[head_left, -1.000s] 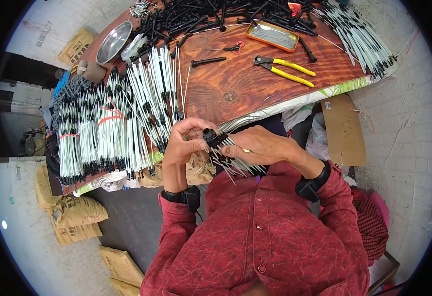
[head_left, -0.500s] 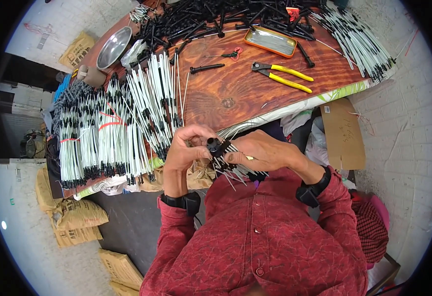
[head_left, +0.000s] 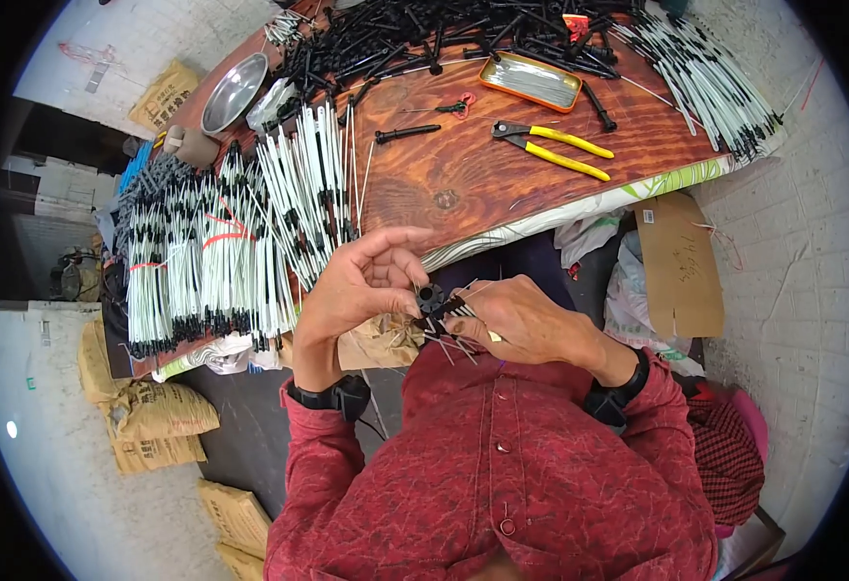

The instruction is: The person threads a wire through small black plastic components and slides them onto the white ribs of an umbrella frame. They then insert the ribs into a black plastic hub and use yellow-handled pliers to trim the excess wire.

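Observation:
In front of my chest, my right hand (head_left: 533, 324) is closed round a bunch of thin pale rods (head_left: 458, 349) with dark parts among them. A black round-ended plastic piece (head_left: 431, 294) with a hole in its end points up from that bunch. The thumb and a fingertip of my left hand (head_left: 366, 281) pinch the near side of this piece, while its index finger stretches out above. My right palm hides how the rods and the black piece join.
Bundled white rods with black ends (head_left: 226, 242) lie at the table's left. Yellow-handled pliers (head_left: 560, 150), a shallow orange-rimmed tin (head_left: 531, 81), small red-handled scissors (head_left: 458, 107) and a black rod (head_left: 407, 134) lie beyond my hands. Black parts (head_left: 395, 44) are heaped at the back.
My left hand has shifted left and loosened, its index finger now lifted and stretched away from the black piece. The right hand has moved slightly right and lower with the bunch.

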`<state>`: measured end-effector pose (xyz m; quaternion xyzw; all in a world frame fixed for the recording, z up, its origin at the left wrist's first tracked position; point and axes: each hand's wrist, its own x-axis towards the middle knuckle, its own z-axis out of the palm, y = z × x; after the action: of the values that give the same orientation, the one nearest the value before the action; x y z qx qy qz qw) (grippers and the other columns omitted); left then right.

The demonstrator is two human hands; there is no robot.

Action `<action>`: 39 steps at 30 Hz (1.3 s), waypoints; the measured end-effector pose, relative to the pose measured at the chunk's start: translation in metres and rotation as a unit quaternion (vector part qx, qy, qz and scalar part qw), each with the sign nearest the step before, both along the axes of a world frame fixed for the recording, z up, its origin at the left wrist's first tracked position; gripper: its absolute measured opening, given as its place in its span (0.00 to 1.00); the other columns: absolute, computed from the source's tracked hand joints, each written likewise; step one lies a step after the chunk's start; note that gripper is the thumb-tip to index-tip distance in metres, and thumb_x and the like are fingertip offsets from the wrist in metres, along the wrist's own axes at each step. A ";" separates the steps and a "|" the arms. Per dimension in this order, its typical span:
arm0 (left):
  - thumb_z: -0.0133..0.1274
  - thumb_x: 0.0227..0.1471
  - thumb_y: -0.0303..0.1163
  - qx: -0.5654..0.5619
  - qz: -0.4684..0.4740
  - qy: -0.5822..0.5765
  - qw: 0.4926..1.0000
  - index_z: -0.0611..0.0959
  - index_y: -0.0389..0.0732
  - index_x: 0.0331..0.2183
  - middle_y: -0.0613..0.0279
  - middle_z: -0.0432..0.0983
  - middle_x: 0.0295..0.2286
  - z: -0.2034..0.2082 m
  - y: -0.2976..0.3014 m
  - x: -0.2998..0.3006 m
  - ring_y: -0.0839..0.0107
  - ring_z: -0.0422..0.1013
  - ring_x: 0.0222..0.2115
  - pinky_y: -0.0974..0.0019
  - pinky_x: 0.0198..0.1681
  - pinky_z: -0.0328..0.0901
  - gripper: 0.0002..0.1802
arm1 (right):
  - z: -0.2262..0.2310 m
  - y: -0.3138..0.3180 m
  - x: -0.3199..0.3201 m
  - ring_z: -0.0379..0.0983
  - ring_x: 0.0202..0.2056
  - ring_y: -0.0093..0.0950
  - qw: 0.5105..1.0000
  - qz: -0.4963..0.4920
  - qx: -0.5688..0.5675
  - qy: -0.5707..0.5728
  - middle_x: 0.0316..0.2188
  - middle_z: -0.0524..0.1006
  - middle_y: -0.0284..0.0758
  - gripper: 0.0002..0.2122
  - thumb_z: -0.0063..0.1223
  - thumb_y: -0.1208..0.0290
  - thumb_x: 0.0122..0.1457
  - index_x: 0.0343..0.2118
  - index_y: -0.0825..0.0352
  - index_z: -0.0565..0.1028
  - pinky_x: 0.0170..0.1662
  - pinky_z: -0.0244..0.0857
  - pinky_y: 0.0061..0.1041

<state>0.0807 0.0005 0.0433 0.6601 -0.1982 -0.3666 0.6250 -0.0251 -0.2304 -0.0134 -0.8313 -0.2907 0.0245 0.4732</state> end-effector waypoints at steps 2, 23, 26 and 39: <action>0.68 0.37 0.16 0.049 0.002 0.061 0.997 0.72 0.35 0.58 0.52 0.82 0.39 0.008 -0.001 -0.005 0.73 0.79 0.34 0.71 0.37 0.74 0.43 | -0.003 0.002 -0.006 0.73 0.27 0.50 1.000 -0.017 0.002 -0.014 0.22 0.74 0.47 0.16 0.46 0.60 0.67 0.47 0.70 0.72 0.30 0.62 0.49; 0.62 0.52 0.18 0.091 0.147 -0.118 0.978 0.81 0.33 0.51 0.63 0.81 0.38 0.005 -0.032 -0.038 0.79 0.76 0.38 0.75 0.41 0.71 0.23 | -0.011 0.007 0.015 0.75 0.25 0.52 0.991 -0.130 -0.020 -0.008 0.20 0.76 0.50 0.18 0.51 0.59 0.65 0.40 0.73 0.72 0.28 0.64 0.50; 0.62 0.52 0.18 0.104 0.159 -0.137 0.972 0.81 0.32 0.49 0.63 0.81 0.38 0.004 -0.033 -0.035 0.79 0.76 0.38 0.75 0.42 0.71 0.21 | -0.017 0.010 0.014 0.75 0.26 0.51 0.988 -0.150 0.005 -0.024 0.21 0.76 0.49 0.18 0.52 0.58 0.65 0.40 0.73 0.72 0.29 0.65 0.49; 0.61 0.52 0.19 0.031 0.134 -0.120 0.983 0.83 0.35 0.46 0.66 0.82 0.34 -0.001 -0.027 -0.016 0.82 0.75 0.34 0.77 0.39 0.69 0.17 | -0.026 0.016 0.014 0.75 0.26 0.46 0.969 -0.221 0.102 -0.034 0.22 0.75 0.43 0.10 0.55 0.66 0.62 0.33 0.68 0.72 0.29 0.65 0.42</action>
<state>0.0650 -0.0270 0.0423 0.7388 -0.1700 -0.2037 0.6196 -0.0109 -0.2147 -0.0398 -0.8228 -0.1164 -0.1385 0.5388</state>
